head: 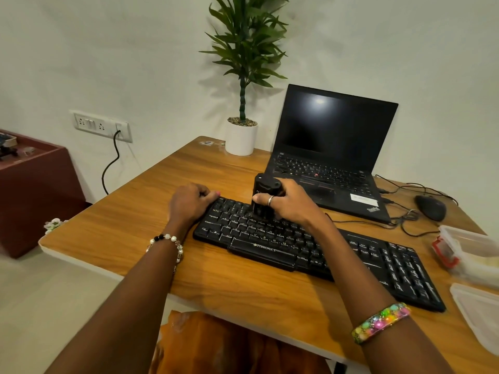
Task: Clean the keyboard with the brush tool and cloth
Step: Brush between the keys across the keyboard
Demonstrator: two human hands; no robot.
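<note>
Brush tool (263, 197) within right-hand fingers (271, 200)

a pale, off-white wall (108, 49) is running behind a wooden desk (167, 190) with a light-edged top. a white switch and socket panel (101, 126) is sitting on the wall, with a black cable (112, 163) hanging down from it. a dark red cabinet (35, 190) is standing to the left on a light floor (40, 306). soft light is casting the shadow of a potted plant (243, 85) on the wall.
</note>
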